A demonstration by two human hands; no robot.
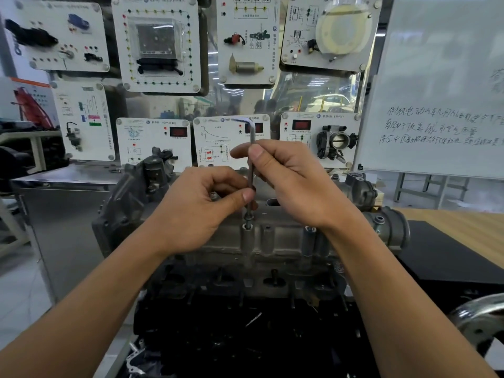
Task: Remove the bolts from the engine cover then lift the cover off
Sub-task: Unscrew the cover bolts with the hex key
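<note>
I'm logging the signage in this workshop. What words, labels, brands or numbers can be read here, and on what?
Whiteboard: three handwritten Chinese lines, too blurred to quote.
Training panels: printed Chinese headings and diagram labels, too small to read.
Engine cover: no legible marking.

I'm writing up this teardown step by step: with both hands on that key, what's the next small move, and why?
Probably twirl the hex key counterclockwise to run the bolt out. The left hand and right hand pinch its upright shaft, and the bolt head already stands above its boss on the engine cover, so it looks loose.
</note>
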